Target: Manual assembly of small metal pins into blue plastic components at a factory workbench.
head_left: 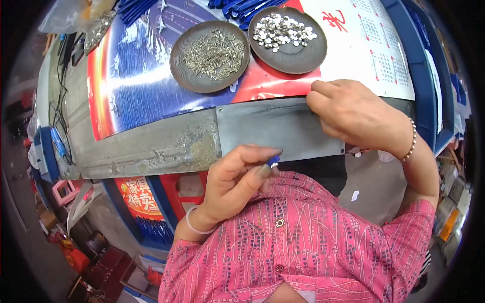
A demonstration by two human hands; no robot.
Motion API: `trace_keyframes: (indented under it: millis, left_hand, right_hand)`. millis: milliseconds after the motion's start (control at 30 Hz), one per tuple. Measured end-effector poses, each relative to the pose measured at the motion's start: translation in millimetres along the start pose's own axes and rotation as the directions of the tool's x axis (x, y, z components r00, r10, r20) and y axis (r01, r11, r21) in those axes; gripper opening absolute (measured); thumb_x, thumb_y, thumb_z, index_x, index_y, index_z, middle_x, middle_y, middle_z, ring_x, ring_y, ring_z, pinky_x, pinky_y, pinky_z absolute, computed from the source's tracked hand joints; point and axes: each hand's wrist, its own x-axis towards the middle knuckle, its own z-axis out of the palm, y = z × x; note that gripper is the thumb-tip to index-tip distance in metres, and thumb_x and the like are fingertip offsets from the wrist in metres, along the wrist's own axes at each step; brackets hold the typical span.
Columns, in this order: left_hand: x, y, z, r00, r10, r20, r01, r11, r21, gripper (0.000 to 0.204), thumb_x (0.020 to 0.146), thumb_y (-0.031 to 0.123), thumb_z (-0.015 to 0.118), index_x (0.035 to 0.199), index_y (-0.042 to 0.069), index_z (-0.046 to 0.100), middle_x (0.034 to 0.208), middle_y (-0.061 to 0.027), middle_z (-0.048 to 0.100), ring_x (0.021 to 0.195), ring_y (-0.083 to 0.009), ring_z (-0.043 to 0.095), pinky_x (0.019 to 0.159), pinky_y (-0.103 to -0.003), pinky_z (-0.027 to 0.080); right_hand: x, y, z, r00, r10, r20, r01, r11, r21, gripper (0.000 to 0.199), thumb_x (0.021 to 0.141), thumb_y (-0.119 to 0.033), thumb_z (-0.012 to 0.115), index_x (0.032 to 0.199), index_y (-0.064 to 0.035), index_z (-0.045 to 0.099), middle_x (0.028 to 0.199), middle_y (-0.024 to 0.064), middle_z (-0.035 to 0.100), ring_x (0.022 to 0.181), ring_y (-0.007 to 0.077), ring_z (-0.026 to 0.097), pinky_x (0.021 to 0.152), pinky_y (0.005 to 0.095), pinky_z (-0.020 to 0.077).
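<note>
In the head view, I see the left hand (228, 186), its grip narrow, pinching a small blue piece (274, 160) by the surface's (146, 145) near edge. The right hand (353, 113) hangs far and right of it, curled, contents hidden, nearer the dish (298, 61) of caps (283, 31). I cannot read the piece's long axis.

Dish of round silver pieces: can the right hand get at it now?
Likely yes. The right hand is close by the dish, with only flat poster between; the pieces lie uncovered. Whether the hand's curled fingers hold anything is unclear.
</note>
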Motion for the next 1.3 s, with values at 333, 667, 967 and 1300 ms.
trace_keyframes:
  millis: [333, 667, 967, 1300]
  left_hand:
    - [3, 0, 2, 0.986, 0.161, 0.047, -0.167, 0.943, 0.289, 0.024, 0.083, -0.007, 0.058, 0.107, -0.004, 0.059, 0.083, -0.0109, 0.062, 0.065, -0.0126, 0.058, 0.056, -0.024, 0.044]
    - [6, 0, 7, 0.971, 0.224, 0.088, -0.241, 0.905, 0.35, 0.023, 0.081, -0.006, 0.062, 0.103, -0.004, 0.061, 0.084, -0.0128, 0.064, 0.071, -0.0181, 0.063, 0.062, -0.027, 0.048]
    - [2, 3, 5, 0.972, 0.176, 0.152, -0.217, 0.923, 0.318, 0.02, 0.085, -0.005, 0.057, 0.104, -0.01, 0.058, 0.088, -0.0139, 0.059, 0.076, -0.0144, 0.055, 0.068, -0.024, 0.044]
    - [7, 0, 1, 0.969, 0.211, 0.132, -0.244, 0.91, 0.336, 0.024, 0.081, -0.005, 0.062, 0.105, -0.004, 0.062, 0.083, -0.0121, 0.065, 0.07, -0.0173, 0.063, 0.061, -0.026, 0.047]
  right_hand:
    - [-17, -47, 9, 0.963, 0.262, 0.063, -0.004, -0.22, 0.976, 0.016, 0.079, 0.001, 0.068, 0.084, 0.0041, 0.054, 0.082, 0.0117, 0.06, 0.078, 0.0171, 0.06, 0.07, 0.0291, 0.049]
    - [-18, -45, 3, 0.975, 0.22, 0.003, 0.029, -0.142, 0.989, 0.012, 0.079, 0.007, 0.058, 0.088, 0.0025, 0.051, 0.085, 0.0069, 0.055, 0.079, 0.0136, 0.054, 0.072, 0.0261, 0.0441]
    - [-13, -47, 2, 0.975, 0.206, 0.077, -0.04, -0.18, 0.983, 0.017, 0.078, 0.006, 0.058, 0.092, 0.0008, 0.049, 0.087, 0.0031, 0.05, 0.078, 0.0085, 0.049, 0.07, 0.023, 0.0406]
    - [-10, -47, 1, 0.975, 0.209, 0.072, -0.024, -0.224, 0.974, 0.02, 0.078, 0.005, 0.056, 0.095, 0.0002, 0.048, 0.086, 0.0018, 0.049, 0.074, 0.006, 0.048, 0.066, 0.021, 0.0408]
